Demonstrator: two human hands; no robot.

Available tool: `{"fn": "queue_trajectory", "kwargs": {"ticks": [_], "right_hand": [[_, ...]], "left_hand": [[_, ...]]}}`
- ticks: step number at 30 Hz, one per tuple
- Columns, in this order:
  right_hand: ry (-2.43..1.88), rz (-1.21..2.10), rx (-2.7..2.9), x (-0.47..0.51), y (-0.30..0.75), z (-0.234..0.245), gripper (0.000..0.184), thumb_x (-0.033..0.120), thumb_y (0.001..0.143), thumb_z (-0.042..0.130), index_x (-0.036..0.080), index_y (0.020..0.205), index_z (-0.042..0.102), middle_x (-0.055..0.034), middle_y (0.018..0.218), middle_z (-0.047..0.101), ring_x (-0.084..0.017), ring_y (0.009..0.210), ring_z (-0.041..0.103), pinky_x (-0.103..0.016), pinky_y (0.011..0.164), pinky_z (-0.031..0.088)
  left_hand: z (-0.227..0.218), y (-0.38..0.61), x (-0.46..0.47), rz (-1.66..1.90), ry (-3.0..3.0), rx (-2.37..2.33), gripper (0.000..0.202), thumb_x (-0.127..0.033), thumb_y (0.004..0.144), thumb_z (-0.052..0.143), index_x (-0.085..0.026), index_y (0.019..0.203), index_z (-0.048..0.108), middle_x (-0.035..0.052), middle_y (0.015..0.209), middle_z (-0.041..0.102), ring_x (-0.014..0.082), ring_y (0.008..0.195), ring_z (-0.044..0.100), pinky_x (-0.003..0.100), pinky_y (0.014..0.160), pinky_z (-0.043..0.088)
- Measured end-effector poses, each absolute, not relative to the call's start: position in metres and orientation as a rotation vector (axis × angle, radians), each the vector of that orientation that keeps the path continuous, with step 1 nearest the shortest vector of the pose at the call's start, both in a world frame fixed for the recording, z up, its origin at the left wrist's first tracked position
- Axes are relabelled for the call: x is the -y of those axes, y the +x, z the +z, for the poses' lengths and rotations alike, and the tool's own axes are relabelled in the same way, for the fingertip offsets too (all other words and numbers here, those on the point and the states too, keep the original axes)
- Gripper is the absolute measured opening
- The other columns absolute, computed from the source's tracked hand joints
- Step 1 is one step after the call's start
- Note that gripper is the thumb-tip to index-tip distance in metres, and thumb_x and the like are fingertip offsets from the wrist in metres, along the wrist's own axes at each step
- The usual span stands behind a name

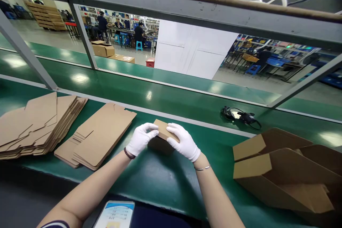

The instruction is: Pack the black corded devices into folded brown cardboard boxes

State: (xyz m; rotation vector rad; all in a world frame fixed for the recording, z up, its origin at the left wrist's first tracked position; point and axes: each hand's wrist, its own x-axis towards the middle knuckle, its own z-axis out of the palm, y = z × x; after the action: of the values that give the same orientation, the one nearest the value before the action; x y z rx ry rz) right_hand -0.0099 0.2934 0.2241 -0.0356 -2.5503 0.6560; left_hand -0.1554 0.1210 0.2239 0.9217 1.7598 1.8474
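A small cardboard box [163, 130] sits at the middle of the green workbench [149, 183], directly ahead of the person and between two white-gloved hands. It lies just inward of each: to the right of the left hand [144, 137] and to the left of the right hand [184, 141], with neither hand clearly nearer, since both touch it. The long edge of its top runs across from one hand toward the other, slanting closer to the body at its right end. The left hand grips the box's left end between thumb and fingertips; the right hand grasps the other end, fingers laid over the top and thumb on the near edge. The box is plain brown, its top lit and its near side dark; that side is so shadowed that whether it rests on the bench cannot be told. Left of the hands lie a neat pile of flat cardboard sleeves [107, 131] and, beyond it, a taller stack of die-cut blanks [40, 123]. To the right, folded cartons [252, 165] stand with flaps raised, and a coiled black cable [247, 118] lies behind them, past the pale bench strip.
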Motion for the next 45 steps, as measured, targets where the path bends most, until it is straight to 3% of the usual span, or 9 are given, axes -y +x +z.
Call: {"fn": "queue_trajectory", "kwargs": {"ticks": [3, 8, 14, 23, 28, 32, 35, 39, 45], "right_hand": [[0.041, 0.438, 2.627, -0.289, -0.011, 0.227, 0.039, 0.039, 0.096, 0.044, 0.018, 0.125, 0.059, -0.0125, 0.132, 0.055, -0.026, 0.127, 0.045, -0.045, 0.106, 0.040], [0.046, 0.159, 2.701, -0.285, -0.011, 0.225, 0.036, 0.034, 0.097, 0.042, 0.021, 0.125, 0.060, -0.0125, 0.133, 0.054, -0.031, 0.128, 0.041, -0.050, 0.101, 0.042], [-0.033, 0.094, 2.730, -0.282, -0.006, 0.220, 0.038, 0.038, 0.097, 0.043, 0.024, 0.130, 0.058, -0.0123, 0.137, 0.050, -0.033, 0.131, 0.037, -0.049, 0.101, 0.040], [-0.155, -0.129, 2.926, -0.266, 0.000, 0.235, 0.077, 0.050, 0.073, 0.074, 0.029, 0.141, 0.044, -0.0180, 0.150, 0.030, -0.046, 0.136, 0.022, -0.063, 0.104, 0.022], [-0.298, 0.013, 2.986, -0.278, -0.027, 0.234, 0.079, 0.053, 0.076, 0.066, 0.027, 0.145, 0.037, -0.0185, 0.148, 0.032, -0.041, 0.124, 0.040, -0.049, 0.090, 0.043], [-0.367, 0.021, 2.931, -0.300, -0.080, 0.243, 0.083, 0.047, 0.073, 0.067, 0.022, 0.145, 0.034, -0.0158, 0.134, 0.046, -0.032, 0.109, 0.048, -0.041, 0.085, 0.044], [-0.283, -0.163, 2.857, -0.321, -0.121, 0.249, 0.073, 0.033, 0.075, 0.066, 0.022, 0.141, 0.038, -0.0160, 0.141, 0.038, -0.035, 0.122, 0.037, -0.045, 0.092, 0.039], [-0.432, -0.118, 2.882, -0.359, -0.156, 0.249, 0.067, 0.012, 0.076, 0.056, 0.022, 0.140, 0.041, -0.0117, 0.151, 0.028, -0.031, 0.136, 0.022, -0.042, 0.098, 0.037], [-0.647, 0.128, 2.858, -0.387, -0.168, 0.242, 0.054, 0.006, 0.080, 0.044, 0.019, 0.132, 0.051, -0.0136, 0.150, 0.031, -0.028, 0.129, 0.039, -0.042, 0.094, 0.044]], "left_hand": [[0.206, -0.160, -0.124, 1.936, 1.083, -1.813, 0.041, -0.031, 0.076, 0.072, -0.019, 0.114, 0.063, 0.0073, 0.110, 0.066, 0.0211, 0.101, 0.062, 0.041, 0.095, 0.051], [0.181, -0.172, -0.127, 1.989, 1.414, -2.157, 0.021, -0.032, 0.073, 0.077, -0.020, 0.089, 0.068, 0.0083, 0.108, 0.060, 0.0229, 0.103, 0.060, 0.045, 0.094, 0.050], [0.162, -0.189, -0.129, 1.899, 1.829, -1.971, 0.028, -0.038, 0.081, 0.069, -0.023, 0.103, 0.060, 0.0116, 0.119, 0.062, 0.0237, 0.112, 0.060, 0.048, 0.095, 0.049], [0.154, -0.189, -0.125, 1.628, 1.904, -2.135, 0.032, -0.042, 0.082, 0.064, -0.022, 0.106, 0.058, 0.0133, 0.125, 0.061, 0.0234, 0.118, 0.056, 0.046, 0.100, 0.044], [0.193, -0.233, -0.115, 1.168, 1.772, -2.348, 0.035, -0.047, 0.089, 0.049, -0.025, 0.114, 0.061, 0.0078, 0.132, 0.057, 0.0219, 0.125, 0.049, 0.040, 0.107, 0.037], [0.215, -0.291, -0.111, 0.759, 1.355, -2.678, 0.074, -0.059, 0.066, 0.068, -0.017, 0.125, 0.054, 0.0208, 0.143, 0.041, 0.0436, 0.135, 0.027, 0.064, 0.106, 0.021], [0.214, -0.305, -0.111, 0.508, 1.092, -2.802, 0.067, -0.048, 0.056, 0.074, -0.012, 0.110, 0.060, 0.0279, 0.140, 0.039, 0.0513, 0.129, 0.030, 0.073, 0.097, 0.022], [0.209, -0.292, -0.115, 0.377, 1.014, -2.838, 0.033, -0.026, 0.068, 0.060, -0.015, 0.100, 0.063, 0.0230, 0.133, 0.048, 0.0394, 0.120, 0.046, 0.066, 0.095, 0.032], [0.252, -0.277, -0.107, 0.419, 1.043, -2.943, 0.032, -0.010, 0.079, 0.044, -0.010, 0.106, 0.062, 0.0219, 0.107, 0.064, 0.0327, 0.103, 0.062, 0.045, 0.083, 0.049]]}}
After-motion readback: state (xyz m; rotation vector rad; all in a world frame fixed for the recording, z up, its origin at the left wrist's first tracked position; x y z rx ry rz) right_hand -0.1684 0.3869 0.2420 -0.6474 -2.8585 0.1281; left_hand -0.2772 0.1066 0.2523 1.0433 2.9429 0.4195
